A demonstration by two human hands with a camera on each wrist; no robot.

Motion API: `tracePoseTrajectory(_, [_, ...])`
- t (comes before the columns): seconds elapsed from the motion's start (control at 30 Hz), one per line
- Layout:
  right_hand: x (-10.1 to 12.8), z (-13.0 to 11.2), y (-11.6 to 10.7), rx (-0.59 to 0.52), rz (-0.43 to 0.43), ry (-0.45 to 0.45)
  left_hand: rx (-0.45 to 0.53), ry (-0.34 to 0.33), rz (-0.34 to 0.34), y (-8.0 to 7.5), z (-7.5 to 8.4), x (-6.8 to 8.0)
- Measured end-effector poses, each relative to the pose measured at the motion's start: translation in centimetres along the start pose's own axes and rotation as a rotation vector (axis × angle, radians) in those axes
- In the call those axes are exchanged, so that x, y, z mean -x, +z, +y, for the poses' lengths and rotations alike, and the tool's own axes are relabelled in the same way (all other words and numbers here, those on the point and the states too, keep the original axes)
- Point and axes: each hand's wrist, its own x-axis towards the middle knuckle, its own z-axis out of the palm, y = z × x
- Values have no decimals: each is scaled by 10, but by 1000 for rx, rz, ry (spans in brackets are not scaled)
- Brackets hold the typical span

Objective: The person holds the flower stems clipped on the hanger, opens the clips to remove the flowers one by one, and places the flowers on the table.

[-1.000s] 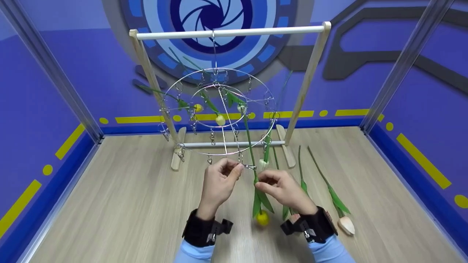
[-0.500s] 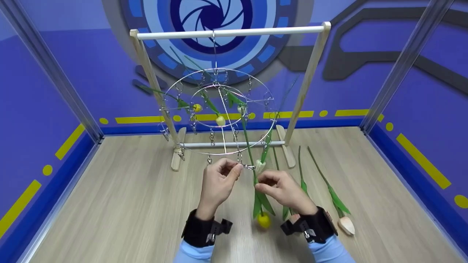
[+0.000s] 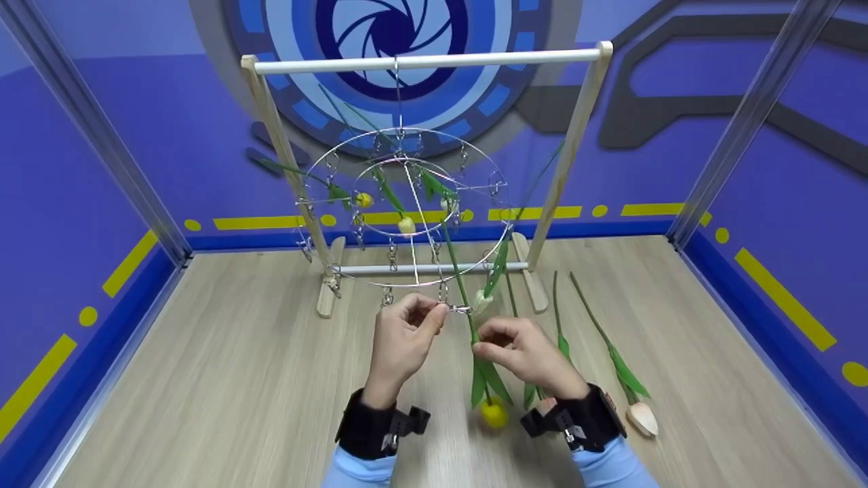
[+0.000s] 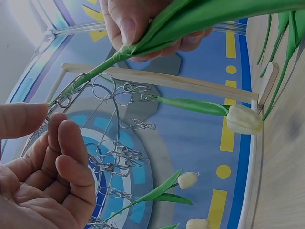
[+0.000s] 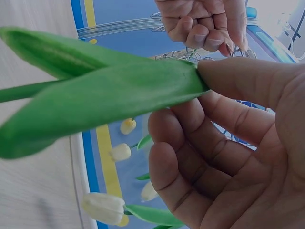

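- Tulip (image 3: 479,381) with a yellow bloom (image 3: 494,413), held above the tabletop (image 3: 237,373); its long axis runs away from the person, bloom nearest and low, stem (image 3: 460,278) slanting up and slightly left across the outline of the wire ring (image 3: 417,285).
- Right hand (image 3: 525,352): thumb and finger pinch the stem narrowly where the leaves join; the leaf tips point toward the bloom.
- Left hand (image 3: 407,339): thumb and fingertips pinch a metal clip (image 3: 461,310) at the ring's near side; the clip points right, crosswise to the stem; whether it bites the stem cannot be told.
- White tulip (image 3: 483,301), hanging just beyond; bloom down, stem tilted up and right.
- Pale pink tulip (image 3: 625,371), lying at the right; bloom toward the person, stem pointing away and left.
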Motion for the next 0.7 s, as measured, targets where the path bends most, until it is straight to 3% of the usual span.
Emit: tracePoseTrajectory(0.7, [1, -2, -1, -23, 0, 1, -16, 15, -3, -2, 1, -1])
